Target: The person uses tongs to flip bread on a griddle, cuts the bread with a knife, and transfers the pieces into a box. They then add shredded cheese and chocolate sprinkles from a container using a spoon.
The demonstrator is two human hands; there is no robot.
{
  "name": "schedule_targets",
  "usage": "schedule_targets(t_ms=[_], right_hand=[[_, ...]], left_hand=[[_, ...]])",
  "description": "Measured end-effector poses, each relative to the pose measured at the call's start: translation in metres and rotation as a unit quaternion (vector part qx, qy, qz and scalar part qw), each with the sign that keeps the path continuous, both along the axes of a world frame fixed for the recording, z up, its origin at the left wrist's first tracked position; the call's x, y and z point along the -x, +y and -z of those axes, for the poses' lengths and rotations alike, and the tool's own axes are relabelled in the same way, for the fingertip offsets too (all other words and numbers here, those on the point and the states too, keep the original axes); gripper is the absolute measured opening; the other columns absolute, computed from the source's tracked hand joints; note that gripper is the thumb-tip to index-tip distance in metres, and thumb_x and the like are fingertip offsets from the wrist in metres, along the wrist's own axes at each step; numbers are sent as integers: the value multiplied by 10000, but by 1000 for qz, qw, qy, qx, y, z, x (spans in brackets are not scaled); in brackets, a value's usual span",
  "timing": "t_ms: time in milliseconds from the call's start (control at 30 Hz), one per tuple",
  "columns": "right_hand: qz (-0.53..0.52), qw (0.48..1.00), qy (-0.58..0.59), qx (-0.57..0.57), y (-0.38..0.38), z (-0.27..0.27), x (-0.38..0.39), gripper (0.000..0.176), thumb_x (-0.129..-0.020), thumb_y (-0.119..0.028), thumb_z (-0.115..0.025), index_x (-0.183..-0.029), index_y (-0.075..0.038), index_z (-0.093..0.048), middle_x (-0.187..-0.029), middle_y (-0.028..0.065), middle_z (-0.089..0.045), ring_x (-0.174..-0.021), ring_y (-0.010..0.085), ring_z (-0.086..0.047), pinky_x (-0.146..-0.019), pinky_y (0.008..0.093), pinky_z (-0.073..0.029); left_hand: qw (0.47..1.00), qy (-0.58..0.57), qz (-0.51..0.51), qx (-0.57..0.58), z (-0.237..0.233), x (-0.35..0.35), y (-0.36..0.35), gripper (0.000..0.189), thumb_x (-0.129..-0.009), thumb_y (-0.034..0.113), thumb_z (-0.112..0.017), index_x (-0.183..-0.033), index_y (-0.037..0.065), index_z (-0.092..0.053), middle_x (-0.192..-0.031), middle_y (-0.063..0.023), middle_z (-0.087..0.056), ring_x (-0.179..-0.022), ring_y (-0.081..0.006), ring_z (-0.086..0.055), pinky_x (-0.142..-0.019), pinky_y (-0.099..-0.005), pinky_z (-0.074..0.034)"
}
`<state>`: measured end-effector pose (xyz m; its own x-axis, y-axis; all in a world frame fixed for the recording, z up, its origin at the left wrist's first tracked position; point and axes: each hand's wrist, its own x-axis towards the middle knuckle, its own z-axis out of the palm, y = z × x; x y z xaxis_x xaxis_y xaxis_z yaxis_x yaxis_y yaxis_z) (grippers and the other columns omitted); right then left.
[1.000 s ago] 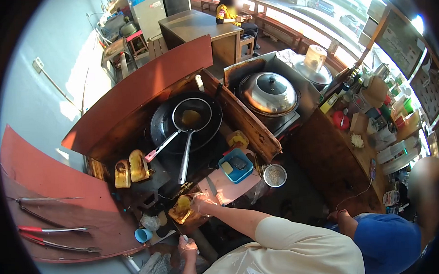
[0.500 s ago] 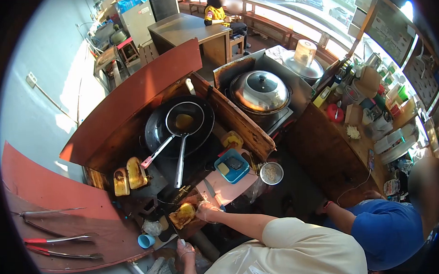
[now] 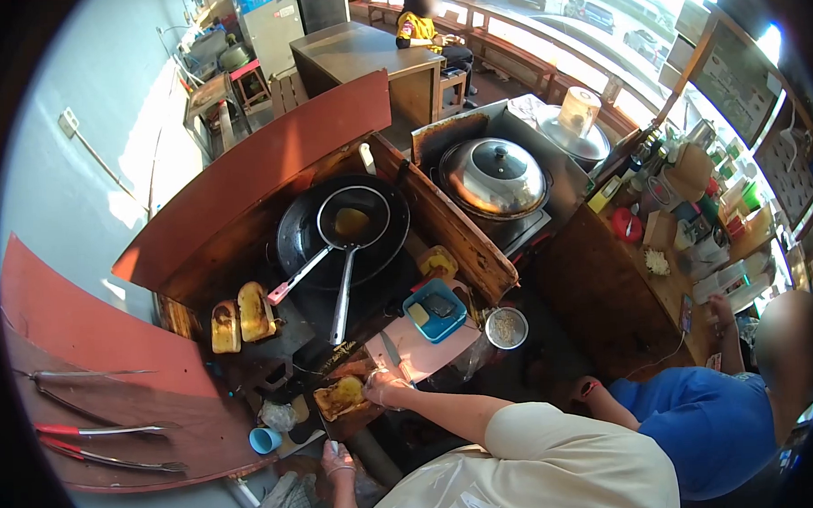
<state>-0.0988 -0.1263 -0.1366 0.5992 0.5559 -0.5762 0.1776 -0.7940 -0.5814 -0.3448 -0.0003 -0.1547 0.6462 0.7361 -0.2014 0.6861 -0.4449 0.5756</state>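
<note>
My right hand, in a clear plastic glove, has its fingers at the right edge of a browned toast slice with yellow spread on top. The toast lies on a small wooden board beside the stove. My left hand, gloved too, is closed round the white handle of a utensil whose working end I cannot make out. Just right of the toast, a knife rests on a pink cutting board with a blue tub at its far end.
Two toasted loaves sit left of a black wok holding a strainer. A blue cup and tongs are at left. A co-worker in blue stands close on the right, by a crowded counter.
The view has turned slightly, shifting the stove to the right. My hands stay close to the toast and the handle. The co-worker's far hand has come up over the counter.
</note>
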Motion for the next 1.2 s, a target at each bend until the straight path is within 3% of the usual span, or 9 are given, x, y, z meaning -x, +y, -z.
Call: schedule_targets(t_ms=[133,233,300,433,533,600,633,733,1200], right_hand=[[14,999,33,-28,-4,-13,-4,377,-886,-367,-534,-1026,-63,-708,-974,192,-707,-909,327,-697,-796,429,-555],[-62,995,-31,-77,-11,-22,-2,383,-875,-385,-550,-1022,-67,-706,-966,189,-707,-887,327,-699,-782,437,-555],[25,998,33,-49,-3,-15,-3,386,-861,-397,-568,-1014,-72,-710,-963,187,-707,-902,323,-698,-778,439,-554],[50,998,-7,-28,-2,-5,2,364,-868,-376,-566,-1030,-84,-710,-993,186,-706,-925,327,-691,-814,437,-543],[20,991,-36,-126,-26,-2,1,352,-880,-348,-549,-1041,-68,-690,-1030,183,-701,-938,338,-684,-863,443,-525],[-87,948,-288,-100,-40,0,-3,335,-887,-312,-536,-1040,-40,-658,-1055,185,-691,-972,342,-672,-898,456,-507],[-12,981,-186,-59,-39,0,-11,321,-889,-286,-527,-1029,-16,-629,-1050,205,-680,-1027,348,-655,-906,470,-504],[102,986,-129,40,-54,-19,-20,350,-895,-277,-525,-1064,20,-600,-1046,248,-666,-1075,377,-632,-917,472,-502],[78,981,-177,24,-76,40,-18,416,-913,-298,-531,-1115,65,-530,-1003,280,-661,-960,409,-668,-845,474,-536]], left_hand=[[999,4,-20,46,3,2,-1,334,-891,145,-627,-1175,-28,-594,-923,-243,-679,-820,-374,-668,-760,-424,-514],[998,-11,-16,63,-7,-2,-12,297,-898,142,-622,-1144,-23,-598,-879,-226,-676,-775,-367,-660,-735,-428,-511],[998,-15,-20,55,-11,-4,-16,289,-899,142,-624,-1137,-19,-599,-864,-218,-675,-758,-359,-656,-725,-428,-509],[997,-17,-33,64,-17,-4,-20,310,-891,140,-641,-1165,1,-602,-884,-223,-681,-773,-364,-665,-733,-428,-514],[997,4,-33,69,-13,0,-16,334,-887,145,-648,-1185,4,-600,-918,-234,-688,-823,-379,-680,-756,-429,-522],[997,8,-31,66,-2,4,-14,346,-886,150,-651,-1195,3,-598,-937,-241,-691,-852,-386,-687,-768,-430,-525],[997,19,-33,66,4,6,-13,355,-885,153,-653,-1201,2,-595,-951,-246,-690,-878,-390,-687,-779,-432,-527],[997,18,-40,65,0,5,-17,371,-881,154,-656,-1213,2,-589,-962,-252,-688,-900,-397,-684,-791,-436,-527],[998,44,-28,39,-13,0,-21,331,-859,133,-664,-1150,-3,-587,-935,-260,-674,-882,-418,-668,-767,-456,-513]])
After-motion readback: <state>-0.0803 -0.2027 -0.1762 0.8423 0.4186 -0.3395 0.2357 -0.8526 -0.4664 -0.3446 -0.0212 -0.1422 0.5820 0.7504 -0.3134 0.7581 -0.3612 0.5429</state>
